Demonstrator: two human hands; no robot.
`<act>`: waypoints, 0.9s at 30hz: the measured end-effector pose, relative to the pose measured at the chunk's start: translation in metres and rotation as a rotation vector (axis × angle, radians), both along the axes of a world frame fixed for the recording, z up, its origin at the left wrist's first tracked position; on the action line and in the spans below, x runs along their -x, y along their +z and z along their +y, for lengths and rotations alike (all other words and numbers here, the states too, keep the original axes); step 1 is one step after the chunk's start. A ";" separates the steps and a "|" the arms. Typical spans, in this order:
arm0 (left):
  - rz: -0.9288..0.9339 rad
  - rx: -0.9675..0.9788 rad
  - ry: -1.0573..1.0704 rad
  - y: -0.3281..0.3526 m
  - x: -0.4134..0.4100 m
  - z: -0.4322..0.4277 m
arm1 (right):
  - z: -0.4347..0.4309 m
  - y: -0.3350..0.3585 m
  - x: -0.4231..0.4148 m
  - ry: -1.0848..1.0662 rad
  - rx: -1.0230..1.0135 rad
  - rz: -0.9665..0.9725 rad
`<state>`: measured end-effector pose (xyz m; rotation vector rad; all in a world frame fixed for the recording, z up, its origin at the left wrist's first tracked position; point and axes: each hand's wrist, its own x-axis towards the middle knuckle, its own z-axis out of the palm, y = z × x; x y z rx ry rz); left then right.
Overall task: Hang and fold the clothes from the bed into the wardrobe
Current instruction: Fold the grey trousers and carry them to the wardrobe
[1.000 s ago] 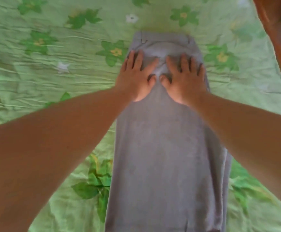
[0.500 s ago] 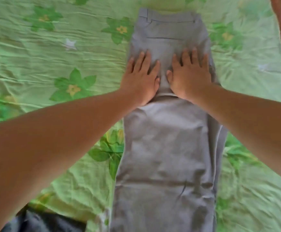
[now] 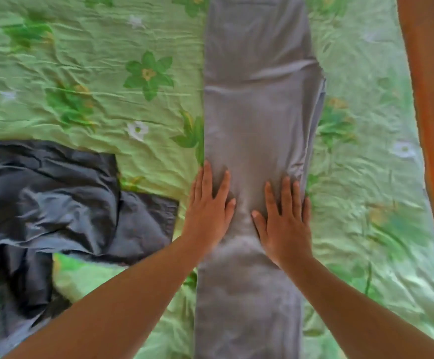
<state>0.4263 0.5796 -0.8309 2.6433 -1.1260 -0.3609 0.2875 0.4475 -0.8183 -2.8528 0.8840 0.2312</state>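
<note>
Light grey trousers (image 3: 257, 104) lie lengthwise on the bed, folded leg on leg, with the waist end at the top of the view. My left hand (image 3: 209, 208) presses flat on the left edge of the legs, fingers straight. Beside it, my right hand (image 3: 284, 221) lies flat on the right side of the same fabric, fingers spread. Both palms rest on the cloth and hold nothing. The lower end of the trousers runs out of view at the bottom.
The bed is covered by a green sheet (image 3: 86, 73) with a flower print. A crumpled dark grey garment (image 3: 55, 198) lies to the left of my left arm. An orange wooden edge (image 3: 433, 99) runs down the right side.
Both hands have slid flat down the trousers from near the waist toward me along the legs. The dark garment at the left has come into view.
</note>
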 end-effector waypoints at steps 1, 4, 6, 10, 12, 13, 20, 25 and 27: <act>0.051 0.024 -0.001 0.002 0.015 0.008 | 0.009 0.002 0.012 -0.019 -0.016 -0.007; 0.246 0.115 0.042 0.011 0.062 0.039 | 0.034 0.007 0.051 -0.090 -0.131 -0.031; 0.382 0.195 0.139 0.022 0.092 0.063 | 0.053 0.018 0.078 -0.166 -0.208 -0.075; 0.478 0.385 0.414 0.037 0.141 0.109 | 0.083 0.036 0.126 -0.339 -0.406 -0.186; 0.654 0.429 0.583 0.046 0.156 0.128 | 0.089 0.043 0.144 -0.466 -0.567 -0.205; 0.786 0.414 0.630 0.050 0.161 0.138 | 0.091 0.046 0.155 -0.491 -0.622 -0.179; 1.151 0.170 0.467 0.079 0.180 0.191 | 0.103 0.077 0.214 -0.684 -1.269 -0.012; 0.118 0.127 -0.339 0.064 0.169 0.210 | 0.095 0.064 0.246 0.267 -0.392 -0.113; -0.001 0.127 -0.403 0.067 0.163 0.203 | 0.088 0.058 0.245 0.448 -0.238 -0.193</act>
